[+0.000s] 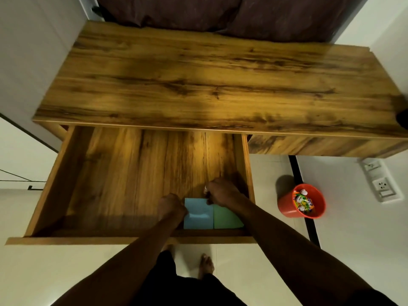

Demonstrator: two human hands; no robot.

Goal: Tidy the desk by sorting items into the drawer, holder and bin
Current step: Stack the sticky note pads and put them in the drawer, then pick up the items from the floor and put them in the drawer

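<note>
Settling blue pad (pixel 197 214) in drawer (pixel 132 173), front right corner, beside green pad (pixel 226 219), edges touching. Our left hand (pixel 171 206) pinches its left edge; right hand (pixel 220 193) fingers curl on top corner. We judge it light, thin, bendable: hold by edges.

A silvery ring (pixel 205 187) showed on the right hand (pixel 221 193); black clothing (pixel 189 290) covered the legs, and the foot (pixel 206 265) was bare.

Pale tiled floor (pixel 66 272); white walls (pixel 33 51)
</note>
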